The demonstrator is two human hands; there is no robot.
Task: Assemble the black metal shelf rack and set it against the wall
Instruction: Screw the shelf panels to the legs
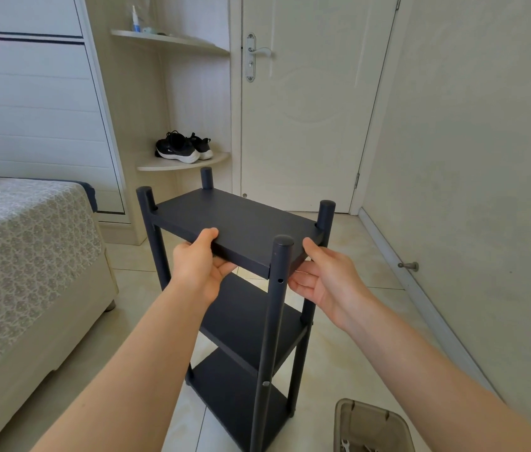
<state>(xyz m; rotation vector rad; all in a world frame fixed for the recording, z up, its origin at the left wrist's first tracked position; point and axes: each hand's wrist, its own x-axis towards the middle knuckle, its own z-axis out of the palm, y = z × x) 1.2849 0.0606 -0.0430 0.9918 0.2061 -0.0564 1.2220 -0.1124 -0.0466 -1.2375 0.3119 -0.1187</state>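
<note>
The black shelf rack [241,220] stands upright on the tiled floor in front of me, with three boards between four round posts. My left hand [200,265] grips the near edge of the top board, thumb on top and fingers underneath. My right hand [326,275] grips the same board at its near right corner, just right of the front post [278,288], thumb up by the board's edge and fingers curled under. The rack stands apart from the wall [473,158] on the right.
A bed [22,243] with a patterned cover lies at the left. A closed door [306,109] is straight ahead, with corner shelves holding black shoes [182,146] beside it. A translucent box [371,425] with tools sits on the floor at lower right. A door stopper [409,265] juts from the wall.
</note>
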